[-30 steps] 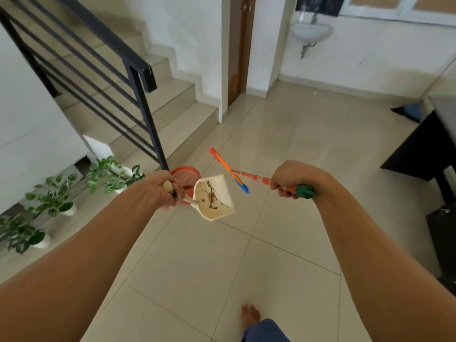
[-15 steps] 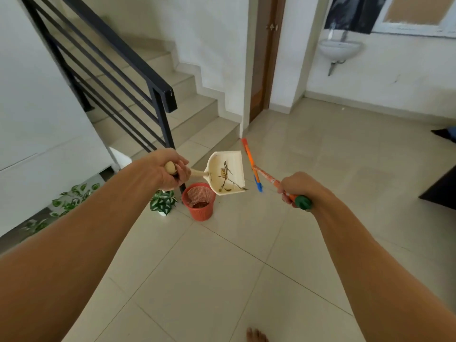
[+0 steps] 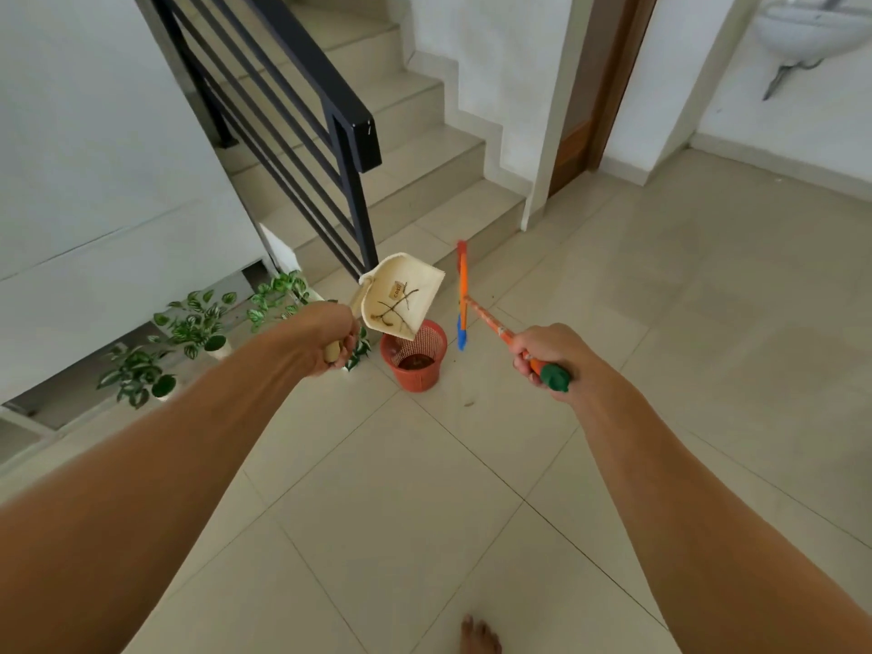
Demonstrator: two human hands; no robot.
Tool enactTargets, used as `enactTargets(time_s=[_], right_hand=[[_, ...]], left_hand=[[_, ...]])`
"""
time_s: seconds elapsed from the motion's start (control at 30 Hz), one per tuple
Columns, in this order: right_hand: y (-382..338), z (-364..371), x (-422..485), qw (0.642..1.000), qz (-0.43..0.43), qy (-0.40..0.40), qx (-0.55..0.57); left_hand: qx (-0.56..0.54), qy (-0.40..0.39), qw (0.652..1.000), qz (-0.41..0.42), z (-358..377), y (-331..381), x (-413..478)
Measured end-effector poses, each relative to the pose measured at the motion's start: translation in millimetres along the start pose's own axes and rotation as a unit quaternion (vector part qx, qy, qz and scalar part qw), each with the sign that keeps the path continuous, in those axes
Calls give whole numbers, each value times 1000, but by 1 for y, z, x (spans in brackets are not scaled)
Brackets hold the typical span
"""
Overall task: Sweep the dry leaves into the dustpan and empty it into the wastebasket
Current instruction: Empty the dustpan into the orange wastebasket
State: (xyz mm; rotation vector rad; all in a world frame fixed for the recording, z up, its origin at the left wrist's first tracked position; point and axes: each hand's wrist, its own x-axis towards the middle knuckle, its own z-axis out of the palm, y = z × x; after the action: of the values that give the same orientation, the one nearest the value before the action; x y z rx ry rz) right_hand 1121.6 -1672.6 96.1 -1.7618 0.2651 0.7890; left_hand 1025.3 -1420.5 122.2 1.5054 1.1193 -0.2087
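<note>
Head camera (wide-angle) looks forward and down, seemingly from standing.

The bare left arm (image 3: 188,441) and right arm (image 3: 660,464) stretch toward twelve o'clock. The left hand (image 3: 330,342) curls round a cream plastic dustpan handle (image 3: 333,355). The right hand (image 3: 547,354), at its three o'clock, grips an orange, green-capped broom stick (image 3: 495,327).

The cream plastic dustpan (image 3: 401,299), with dry brown twigs (image 3: 394,312) lying in it, hung just above the red mesh plastic wastebasket (image 3: 417,368), which stood on the pale tiled floor (image 3: 401,488) before the black metal stair railing (image 3: 351,134). Green potted plants (image 3: 193,318) stood left of the basket, and the orange-handled broom (image 3: 462,295) hung to its right.
</note>
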Motion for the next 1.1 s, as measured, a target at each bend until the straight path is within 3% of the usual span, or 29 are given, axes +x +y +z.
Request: enactTargets(time_s=[0.3, 0.4, 0.7, 0.93, 1.1], right_hand=[[5, 3, 31, 999, 17, -26, -11], [7, 2, 40, 999, 24, -31, -14], [8, -3, 49, 999, 23, -29, -19], [3, -12, 51, 998, 35, -39, -26], [8, -19, 57, 994, 18, -15, -103]], left_hand=[[79, 39, 995, 42, 48, -26, 36], [142, 54, 985, 81, 59, -30, 41], [255, 84, 958, 98, 75, -31, 42], [251, 89, 959, 94, 67, -29, 44], [110, 80, 989, 51, 49, -25, 37]])
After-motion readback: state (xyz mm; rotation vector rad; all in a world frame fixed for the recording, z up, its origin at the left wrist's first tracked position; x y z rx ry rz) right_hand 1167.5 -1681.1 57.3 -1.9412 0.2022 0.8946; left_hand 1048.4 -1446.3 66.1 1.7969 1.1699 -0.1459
